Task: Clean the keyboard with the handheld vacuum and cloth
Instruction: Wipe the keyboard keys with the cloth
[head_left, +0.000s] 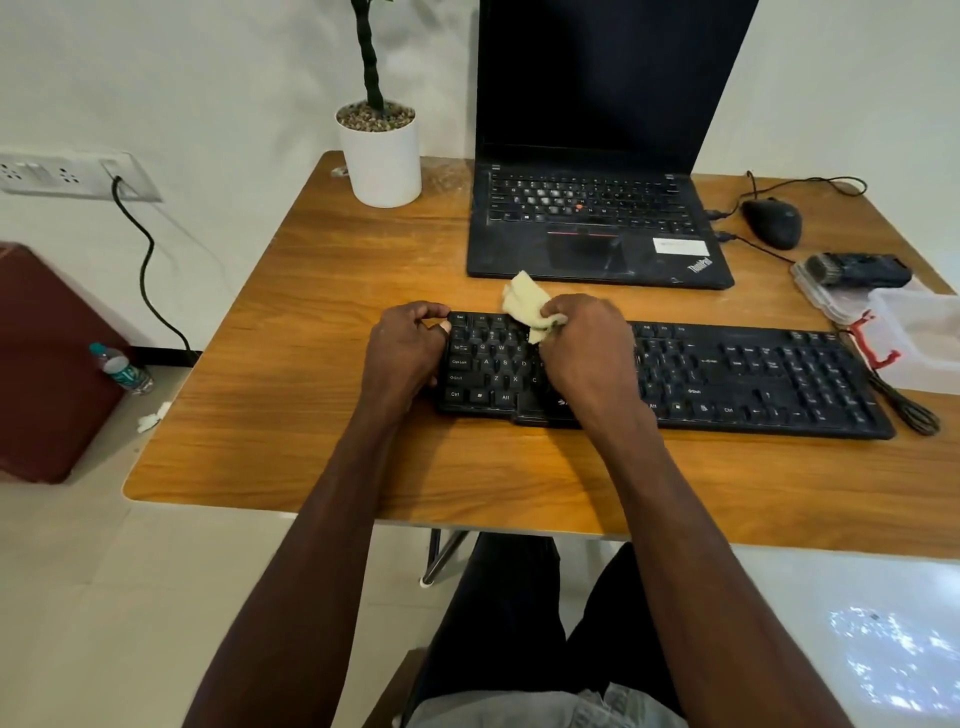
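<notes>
Black keyboard (727, 379) lying near the front of the wooden desk (311, 312). Left hand (405, 353) grips its left end; right hand (587, 348) pinches a pale cloth (527, 301) against the upper-left keys. Handheld vacuum (857, 269) — far right, beside the mouse (772, 222).

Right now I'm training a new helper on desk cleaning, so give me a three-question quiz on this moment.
1. True or false: the handheld vacuum is in the person's right hand.
2. Multiple choice: what does the left hand grip? A) the mouse B) the left end of the keyboard C) the plant pot
3. Fill in: the right hand holds the ___ over the keys.

Key:
1. False; the vacuum lies on the table, right of the laptop.
2. B
3. cloth
</notes>
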